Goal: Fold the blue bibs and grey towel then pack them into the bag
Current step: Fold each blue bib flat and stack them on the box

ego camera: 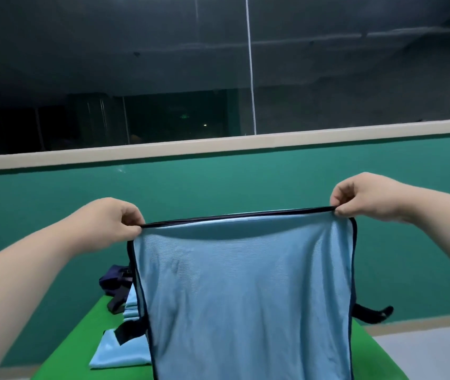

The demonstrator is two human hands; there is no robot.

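A light blue bib (245, 292) with dark navy trim hangs in the air in front of me, stretched flat by its top edge. My left hand (114, 220) pinches the top left corner and my right hand (361, 198) pinches the top right corner. Dark straps stick out at both lower sides of the bib. Behind it, on the green table (87, 330), lie folded blue bibs (117, 352), partly hidden. A dark navy bag (113, 281) sits at the table's far left. No grey towel shows.
A teal wall (218, 187) with a cream ledge runs across behind the table, with dark glass above it. Pale grey floor (424, 352) shows at the lower right. The hanging bib hides most of the tabletop.
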